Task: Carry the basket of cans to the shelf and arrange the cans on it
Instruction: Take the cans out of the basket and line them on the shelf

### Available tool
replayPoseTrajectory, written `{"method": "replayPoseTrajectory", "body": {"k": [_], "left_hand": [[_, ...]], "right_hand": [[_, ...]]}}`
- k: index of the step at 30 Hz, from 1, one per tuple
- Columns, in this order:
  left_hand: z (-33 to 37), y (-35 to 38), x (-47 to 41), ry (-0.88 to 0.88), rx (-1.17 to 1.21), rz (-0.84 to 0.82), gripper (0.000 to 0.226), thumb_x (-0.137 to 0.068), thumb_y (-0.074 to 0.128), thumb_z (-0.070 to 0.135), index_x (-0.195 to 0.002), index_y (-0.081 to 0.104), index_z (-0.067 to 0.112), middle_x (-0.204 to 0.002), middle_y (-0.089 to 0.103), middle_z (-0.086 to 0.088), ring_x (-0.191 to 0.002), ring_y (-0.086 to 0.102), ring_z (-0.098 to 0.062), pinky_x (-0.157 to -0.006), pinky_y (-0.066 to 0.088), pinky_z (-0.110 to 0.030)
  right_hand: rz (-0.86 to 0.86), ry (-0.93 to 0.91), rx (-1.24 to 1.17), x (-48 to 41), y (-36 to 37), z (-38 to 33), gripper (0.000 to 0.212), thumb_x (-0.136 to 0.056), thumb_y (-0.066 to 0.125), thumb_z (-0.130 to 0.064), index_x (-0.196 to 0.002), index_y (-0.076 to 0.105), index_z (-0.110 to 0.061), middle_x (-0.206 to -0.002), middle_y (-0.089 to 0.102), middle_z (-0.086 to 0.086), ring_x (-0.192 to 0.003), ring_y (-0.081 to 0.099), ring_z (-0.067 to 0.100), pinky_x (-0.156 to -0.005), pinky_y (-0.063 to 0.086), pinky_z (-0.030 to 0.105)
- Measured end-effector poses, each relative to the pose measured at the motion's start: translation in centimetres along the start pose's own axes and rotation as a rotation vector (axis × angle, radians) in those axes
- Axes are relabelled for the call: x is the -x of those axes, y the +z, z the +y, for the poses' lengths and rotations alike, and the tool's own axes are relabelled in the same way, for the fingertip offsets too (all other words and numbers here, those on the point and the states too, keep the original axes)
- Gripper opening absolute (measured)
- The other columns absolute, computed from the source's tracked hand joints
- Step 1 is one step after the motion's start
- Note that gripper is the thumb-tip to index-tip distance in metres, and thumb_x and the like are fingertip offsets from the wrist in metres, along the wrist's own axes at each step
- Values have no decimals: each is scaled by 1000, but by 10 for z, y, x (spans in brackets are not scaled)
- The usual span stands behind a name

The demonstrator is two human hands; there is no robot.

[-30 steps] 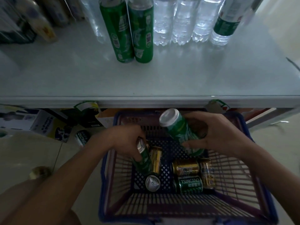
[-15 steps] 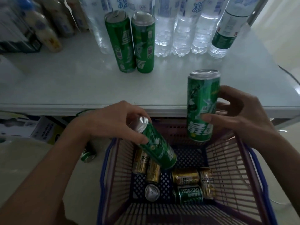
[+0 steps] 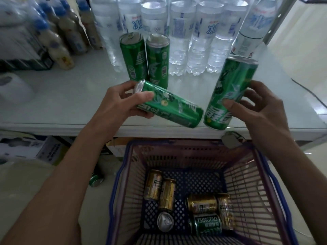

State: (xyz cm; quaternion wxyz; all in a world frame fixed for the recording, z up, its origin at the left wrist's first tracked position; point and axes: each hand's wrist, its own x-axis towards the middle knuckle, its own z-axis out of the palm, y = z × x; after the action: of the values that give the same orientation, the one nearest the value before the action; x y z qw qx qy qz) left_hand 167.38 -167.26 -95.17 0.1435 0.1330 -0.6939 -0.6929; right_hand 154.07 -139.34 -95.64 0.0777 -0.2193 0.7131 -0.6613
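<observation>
Shelf: 2 tall green cans upright at back, touching, starting a row before the water bottles. Left hand wraps a green can lying near-horizontal, likely mid-turn to upright. Right hand clasps a second green can, tilted, base over shelf edge. Basket below holds 6 cans; 1 reads "TSINGTAO". Green-can script unreadable.
</observation>
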Motion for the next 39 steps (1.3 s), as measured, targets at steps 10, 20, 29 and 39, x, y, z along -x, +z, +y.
{"method": "replayPoseTrajectory", "body": {"k": [10, 20, 29, 39], "left_hand": [[1, 13, -16, -3, 176, 228, 10, -88, 73, 20, -95, 73, 13, -92, 76, -7, -84, 71, -27, -78, 60, -38], [6, 40, -32, 134, 71, 434, 33, -79, 85, 20, -109, 71, 16, -95, 75, -2, -84, 72, -14, -79, 62, -30], [9, 62, -42, 251, -20, 383, 51, -73, 89, 15, -118, 68, 7, -100, 77, 5, -87, 74, -1, -77, 58, -17], [-19, 82, -47, 243, -434, 282, 62, -81, 80, 40, -136, 55, 25, -126, 65, 14, -89, 60, -3, -72, 47, -8]], "right_hand": [[110, 0, 5, -20, 10, 8, 65, -75, 88, -13, -131, 56, -17, -117, 73, 6, -109, 71, 22, -97, 58, 44], [128, -3, 29, -32, 19, 20, 67, -76, 88, -11, -132, 52, -21, -123, 70, 0, -112, 69, 17, -98, 57, 44], [97, -33, 214, -40, 26, 28, 66, -76, 88, -25, -128, 49, -33, -125, 66, -15, -116, 64, 6, -94, 57, 35], [-63, 87, 550, -45, 23, 43, 58, -75, 86, -39, -127, 63, -30, -119, 72, -12, -96, 70, 11, -74, 47, 20]]}}
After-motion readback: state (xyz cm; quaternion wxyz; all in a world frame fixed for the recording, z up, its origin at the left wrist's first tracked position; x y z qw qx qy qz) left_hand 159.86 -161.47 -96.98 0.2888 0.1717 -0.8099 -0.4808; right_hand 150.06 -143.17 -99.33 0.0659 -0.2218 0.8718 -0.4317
